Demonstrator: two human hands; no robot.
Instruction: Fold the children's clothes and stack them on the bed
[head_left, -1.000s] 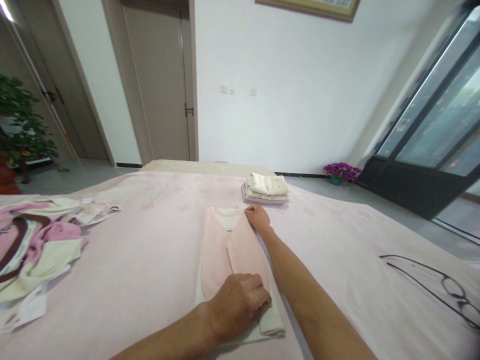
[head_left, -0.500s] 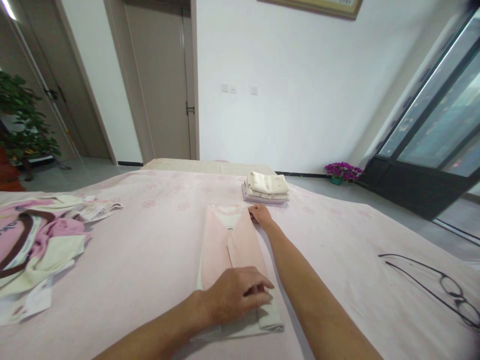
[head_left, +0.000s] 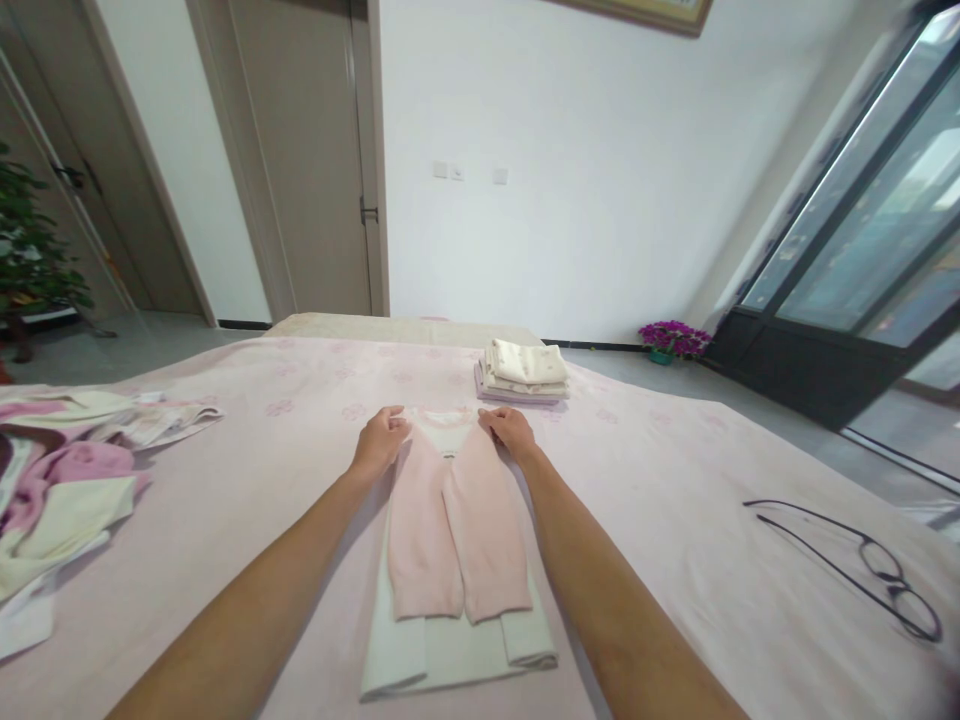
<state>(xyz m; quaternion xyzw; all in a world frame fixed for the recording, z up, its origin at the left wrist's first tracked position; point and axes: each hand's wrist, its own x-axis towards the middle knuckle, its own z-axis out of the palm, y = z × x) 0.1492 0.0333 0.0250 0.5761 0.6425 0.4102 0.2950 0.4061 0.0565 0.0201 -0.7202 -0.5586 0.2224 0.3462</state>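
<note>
A small white long-sleeved shirt (head_left: pixel 465 640) lies flat in front of me, neckline away from me. Its two pink sleeves are folded inward and lie side by side down the front. My left hand (head_left: pixel 381 442) is at the left shoulder by the collar, fingers closed on the fabric edge. At the opposite shoulder, my right hand (head_left: pixel 511 432) pinches the cloth between thumb and fingers. Just beyond my right hand sits a stack of folded clothes (head_left: pixel 525 370), cream on top and lilac at the bottom.
A pink patterned sheet (head_left: pixel 645 560) covers the surface under the shirt. Loose pink and cream clothes (head_left: pixel 67 490) are heaped at the left. Black-framed glasses (head_left: pixel 885 575) rest at the right. Purple flowers (head_left: pixel 675 340) stand on the floor near the glass door.
My left hand has moved from the lower part of the shirt up to its left shoulder, uncovering the sleeve ends. My right hand stays at the right shoulder. The view has shifted slightly.
</note>
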